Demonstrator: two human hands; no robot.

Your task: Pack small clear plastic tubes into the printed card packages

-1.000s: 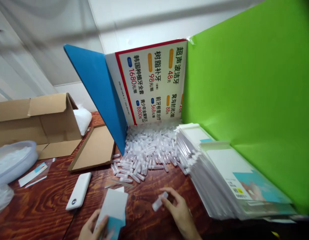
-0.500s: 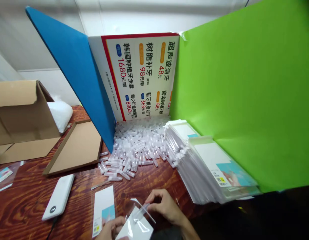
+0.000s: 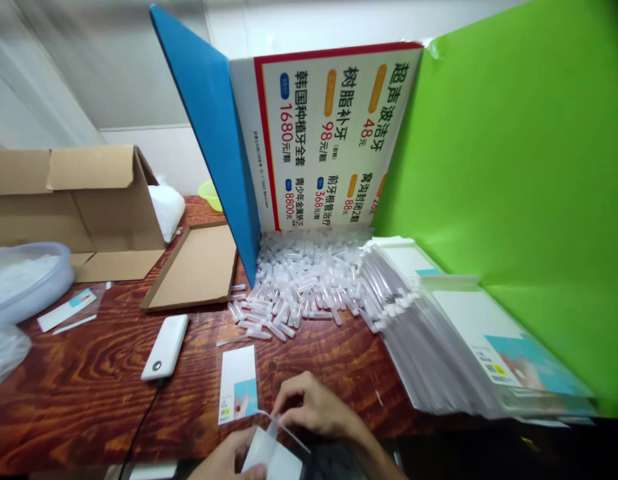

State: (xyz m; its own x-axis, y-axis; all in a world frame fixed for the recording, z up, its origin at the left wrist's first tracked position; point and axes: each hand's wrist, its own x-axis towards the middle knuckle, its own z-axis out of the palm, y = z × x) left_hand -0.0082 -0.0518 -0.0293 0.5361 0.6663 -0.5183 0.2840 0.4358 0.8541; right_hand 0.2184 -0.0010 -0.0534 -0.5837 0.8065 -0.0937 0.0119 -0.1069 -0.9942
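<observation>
My left hand is closed on a clear plastic bag with a white card inside, its thumb lying over the front. At the bag's opening, my right hand pinches a small clear plastic tube, partly hidden by the fingers. A pale strip curves across the bag's mouth beside those fingertips. Just beyond my left hand, a bagged card with a blue picture lies flat. Farther off spreads a heap of small capped tubes. Stacked bagged cards lean in a row to the right.
Blue, white printed and green panels stand around the tube heap. A white power bank with a cable, a shallow cardboard tray, a cardboard box and a basin are to the left.
The view has swung left, bringing the basin and a yellow-green bowl into sight. My right hand has brought the tube lower, down against the card in the bag's mouth.
</observation>
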